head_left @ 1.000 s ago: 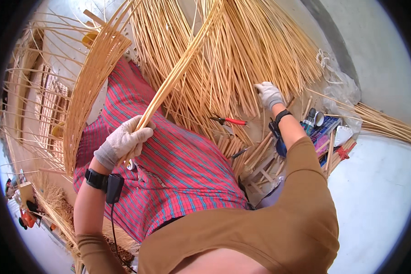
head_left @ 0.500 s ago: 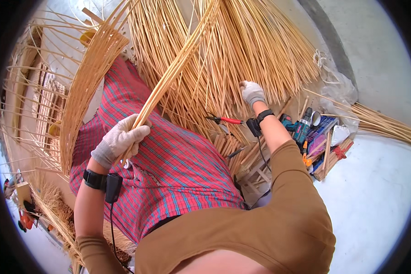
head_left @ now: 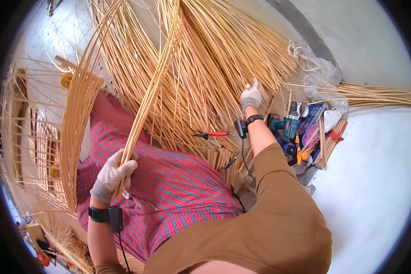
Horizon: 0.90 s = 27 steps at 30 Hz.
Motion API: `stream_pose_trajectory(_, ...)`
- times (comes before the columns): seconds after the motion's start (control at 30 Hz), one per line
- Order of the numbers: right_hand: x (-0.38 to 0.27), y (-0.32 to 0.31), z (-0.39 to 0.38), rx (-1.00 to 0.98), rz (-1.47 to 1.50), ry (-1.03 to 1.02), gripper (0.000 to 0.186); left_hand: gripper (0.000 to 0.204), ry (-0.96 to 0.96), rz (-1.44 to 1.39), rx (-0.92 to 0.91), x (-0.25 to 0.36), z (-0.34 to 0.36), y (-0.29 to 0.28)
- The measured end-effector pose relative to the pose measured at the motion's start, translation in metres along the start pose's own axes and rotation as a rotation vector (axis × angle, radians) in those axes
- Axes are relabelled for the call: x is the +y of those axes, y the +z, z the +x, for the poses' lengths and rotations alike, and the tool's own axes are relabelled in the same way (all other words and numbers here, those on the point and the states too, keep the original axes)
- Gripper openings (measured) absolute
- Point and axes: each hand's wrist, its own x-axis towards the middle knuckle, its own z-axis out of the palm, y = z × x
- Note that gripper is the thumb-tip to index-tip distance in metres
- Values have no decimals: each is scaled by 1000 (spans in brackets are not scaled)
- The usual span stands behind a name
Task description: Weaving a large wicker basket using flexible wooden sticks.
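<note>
My left hand [head_left: 113, 176], in a pale work glove, is closed round a slim bundle of rattan canes [head_left: 147, 105] that slants up and away over my lap. A wide fan of loose canes [head_left: 214, 59] lies on the floor ahead. At its near right edge my right hand [head_left: 251, 96], also gloved, touches the ends with its fingers stretched out and a little apart. No cane shows clearly in it. Left of my knees stands a curved woven rattan piece [head_left: 80, 118] with long stakes sticking out. A red plaid cloth [head_left: 169, 182] covers my legs.
Red-handled pliers [head_left: 213, 134] lie near the right hand, by short wooden sticks [head_left: 219, 157]. Farther right are a cordless drill [head_left: 290, 122], a blue basket [head_left: 313, 118] and a thin cane bundle [head_left: 379, 94]. Cables hang from both wrist straps.
My view has turned, so most of the scene sits farther left. The left hand still grips its canes. My right hand stays by the pile's edge, its fingers now more stretched out.
</note>
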Motion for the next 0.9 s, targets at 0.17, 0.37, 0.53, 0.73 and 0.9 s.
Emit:
stream_pose_trajectory(0.17,31,-8,56,-310,-207,214,52,38,-6,-32,11,4,-1,4)
stream_pose_trajectory(0.37,11,21,-16,-321,-280,-42,39,40,-24,-35,20,9,2,12)
stream_pose_trajectory(0.53,-60,44,-164,-524,71,-254,40,45,44,-134,-37,-1,2,10)
stream_pose_trajectory(0.73,-180,85,-263,-710,-26,-485,27,42,39,-64,158,-14,-11,16)
stream_pose_trajectory(0.9,-150,68,-215,-764,-232,-525,27,45,53,-57,138,-11,-9,18)
